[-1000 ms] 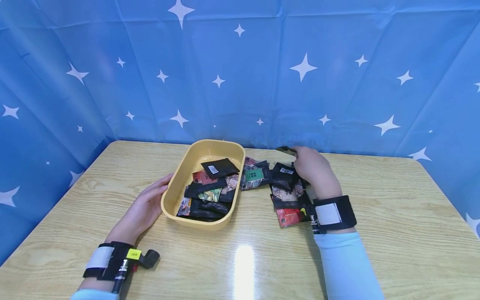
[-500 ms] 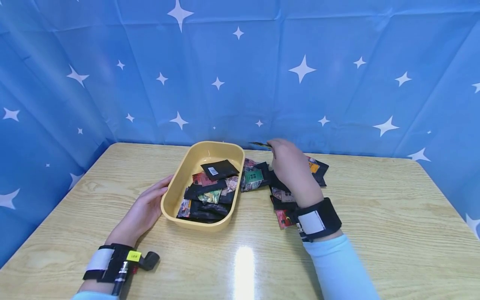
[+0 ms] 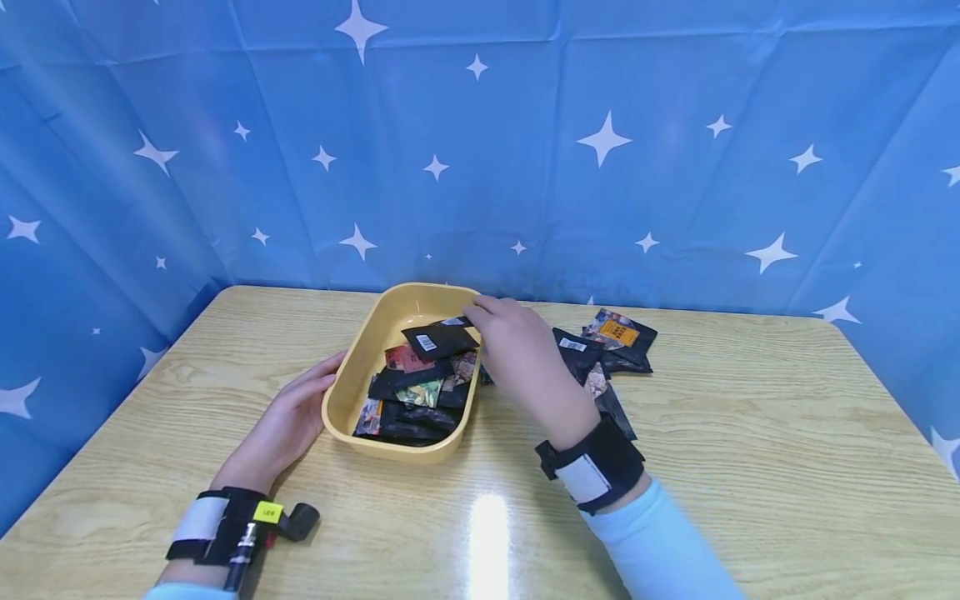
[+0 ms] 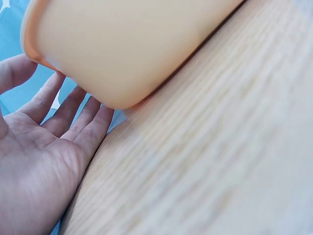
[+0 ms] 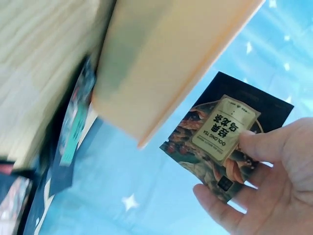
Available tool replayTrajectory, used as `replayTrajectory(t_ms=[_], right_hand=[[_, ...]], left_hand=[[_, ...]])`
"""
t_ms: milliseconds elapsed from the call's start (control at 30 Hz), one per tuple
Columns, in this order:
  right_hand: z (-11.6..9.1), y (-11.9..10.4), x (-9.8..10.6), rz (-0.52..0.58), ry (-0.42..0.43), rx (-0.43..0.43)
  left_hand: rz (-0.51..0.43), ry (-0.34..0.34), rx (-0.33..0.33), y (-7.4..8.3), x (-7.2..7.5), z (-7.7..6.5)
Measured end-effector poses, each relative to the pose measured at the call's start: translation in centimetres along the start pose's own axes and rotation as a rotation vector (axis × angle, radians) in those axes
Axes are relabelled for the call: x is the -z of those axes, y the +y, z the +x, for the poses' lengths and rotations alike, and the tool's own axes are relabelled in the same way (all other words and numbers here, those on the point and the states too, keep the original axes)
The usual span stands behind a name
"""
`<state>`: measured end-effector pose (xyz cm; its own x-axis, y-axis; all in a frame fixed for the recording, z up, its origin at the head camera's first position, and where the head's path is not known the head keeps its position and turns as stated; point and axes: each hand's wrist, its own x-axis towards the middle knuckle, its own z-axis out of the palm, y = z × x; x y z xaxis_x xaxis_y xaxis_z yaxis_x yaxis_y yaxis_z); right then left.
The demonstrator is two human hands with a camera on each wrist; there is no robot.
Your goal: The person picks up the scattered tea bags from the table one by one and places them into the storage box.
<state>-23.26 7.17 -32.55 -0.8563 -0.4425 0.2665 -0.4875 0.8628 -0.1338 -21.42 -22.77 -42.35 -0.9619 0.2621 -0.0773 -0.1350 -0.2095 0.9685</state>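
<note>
I see the right hand [image 3: 516,348], thumb and fingers pinching a sachet [image 5: 222,133], now brought from the pile [image 3: 577,353] to the box [image 3: 405,452]'s far-right rim (the left hand [image 3: 298,407]'s near-straight fingers touch its side), suggesting another addition.

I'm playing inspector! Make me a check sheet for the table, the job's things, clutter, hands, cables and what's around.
Surface: wood-grain table, with a bright glare patch near the front.
Job's things: yellow tub with many dark packets inside; an oolong tea packet held beside its rim.
Clutter: loose packets, overlapping, right of the tub.
Hands: left hand touches the tub's side; right hand holds the oolong tea packet in its fingers.
Cables: nothing seen for certain.
Surroundings: blue star-patterned backdrop behind the table.
</note>
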Motion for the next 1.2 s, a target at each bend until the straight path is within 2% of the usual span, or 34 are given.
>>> replayTrajectory(t_ms=[167,300,500,567,767,1000,1200], right_hand=[[-0.2,-1.7,-0.3,-0.009,-0.016,0.086],[-0.3,-2.6,-0.6,0.002,-0.031,0.122],[-0.4,-3.3,-1.4,0.035,0.022,0.180],[-0.5,-3.5,-1.6,0.026,0.017,0.191],[-0.6,-3.8,-1.7,-0.020,-0.011,0.182],[-0.6,-3.5,-1.7,-0.048,-0.016,0.138],[-0.6,-2.8,-1.8,-0.056,-0.023,0.099]], left_hand=[[-0.008,-0.006,-0.004,0.1,-0.1,0.0],[-0.004,-0.004,-0.003,0.2,-0.2,0.0],[0.005,-0.003,-0.001,0.2,-0.1,0.0],[0.013,0.001,0.004,0.2,-0.1,0.1],[0.037,0.013,0.016,0.1,-0.1,0.1],[-0.002,0.010,0.006,0.0,-0.1,0.1],[0.003,0.017,0.009,0.0,-0.2,0.1]])
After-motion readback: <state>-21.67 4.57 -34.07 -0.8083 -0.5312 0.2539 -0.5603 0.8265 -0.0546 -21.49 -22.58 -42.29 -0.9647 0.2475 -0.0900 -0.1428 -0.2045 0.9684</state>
